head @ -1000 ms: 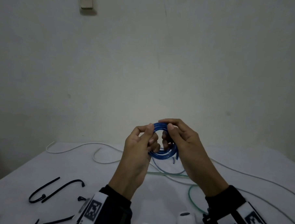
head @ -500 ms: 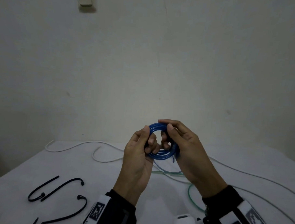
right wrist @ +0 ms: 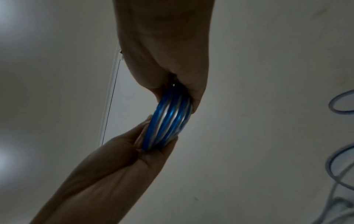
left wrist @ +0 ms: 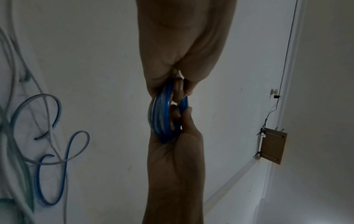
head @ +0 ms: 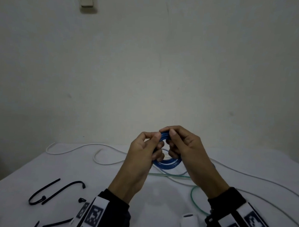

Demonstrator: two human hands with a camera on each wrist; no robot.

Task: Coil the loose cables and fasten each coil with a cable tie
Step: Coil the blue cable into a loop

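A blue cable coil (head: 169, 163) of several turns is held upright above the table, between both hands. My left hand (head: 155, 141) pinches its upper left side, thumb on top and fingers curled through the ring. My right hand (head: 167, 131) pinches the top right, thumb and forefinger over the strands. The wrist views show the coil edge-on (left wrist: 162, 118) (right wrist: 168, 119), clamped between the two hands. A loose blue tail (head: 173, 173) trails to the table. Black cable ties (head: 56, 191) lie at the left front.
A white cable (head: 85, 146) snakes along the table's far side, and a green cable (head: 193, 199) curves under my right forearm. More black ties (head: 58, 225) lie at the near left edge. A wall switch box (head: 87, 0) sits high on the wall.
The coil stayed in the same spot while the fingers regripped it. My left thumb has climbed back to the coil's top, close to my right thumb.
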